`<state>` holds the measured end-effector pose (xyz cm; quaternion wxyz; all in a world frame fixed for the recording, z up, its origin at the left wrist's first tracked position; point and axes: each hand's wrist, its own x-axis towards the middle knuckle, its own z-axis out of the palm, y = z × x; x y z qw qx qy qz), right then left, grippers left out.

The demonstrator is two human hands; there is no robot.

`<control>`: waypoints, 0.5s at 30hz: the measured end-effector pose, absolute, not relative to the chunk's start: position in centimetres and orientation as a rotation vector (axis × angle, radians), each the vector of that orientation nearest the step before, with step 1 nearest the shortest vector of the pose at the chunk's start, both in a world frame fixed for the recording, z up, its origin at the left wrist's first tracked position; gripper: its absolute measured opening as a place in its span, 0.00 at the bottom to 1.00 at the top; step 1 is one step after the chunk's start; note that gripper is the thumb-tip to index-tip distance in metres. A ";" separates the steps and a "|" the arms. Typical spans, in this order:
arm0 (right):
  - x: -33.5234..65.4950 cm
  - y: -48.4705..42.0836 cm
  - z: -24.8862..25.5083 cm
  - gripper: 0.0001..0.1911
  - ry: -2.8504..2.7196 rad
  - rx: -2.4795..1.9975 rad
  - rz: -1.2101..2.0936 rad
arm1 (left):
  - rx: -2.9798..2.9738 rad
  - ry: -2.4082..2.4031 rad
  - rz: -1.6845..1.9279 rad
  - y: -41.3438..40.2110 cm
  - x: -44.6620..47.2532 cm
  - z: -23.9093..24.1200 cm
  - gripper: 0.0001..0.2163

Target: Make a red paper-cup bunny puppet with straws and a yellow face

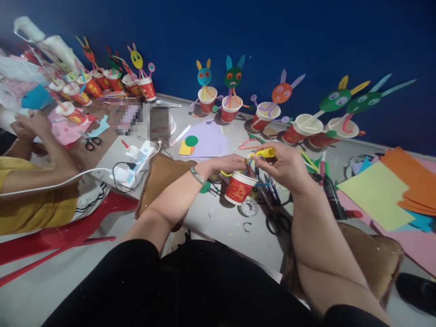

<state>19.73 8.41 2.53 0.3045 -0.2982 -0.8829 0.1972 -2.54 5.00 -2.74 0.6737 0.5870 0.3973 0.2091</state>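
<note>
My left hand (227,163) is closed on the rim of a red and white paper cup (239,187), held tilted above the floor. My right hand (284,165) is closed around a yellow glue stick (264,153), its tip pointing left over the cup's mouth. A green bangle (198,175) circles my left wrist. Black scissors (276,221) and a tape roll (249,208) lie on the floor just under my hands.
Finished cup animals (231,97) with paper heads stand in a row along the blue wall (272,32). Coloured paper sheets (378,193) lie at the right. A power strip (134,165) with cables lies at the left, beside another person's hands (29,127) holding paper.
</note>
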 end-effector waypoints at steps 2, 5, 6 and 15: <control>19.7 8.4 2.5 0.06 -2.359 -0.767 0.541 | 1.315 0.899 0.476 5.0 -2.5 -2.8 0.11; 19.4 8.2 2.4 0.07 -2.400 -0.724 0.564 | 1.346 0.952 0.474 5.0 -2.5 -2.8 0.13; 19.4 8.1 2.3 0.07 -2.402 -0.722 0.562 | 1.357 0.968 0.470 5.0 -2.5 -2.8 0.13; 19.7 8.3 2.4 0.07 -2.353 -0.748 0.559 | 1.320 0.903 0.522 5.1 -2.8 -2.6 0.11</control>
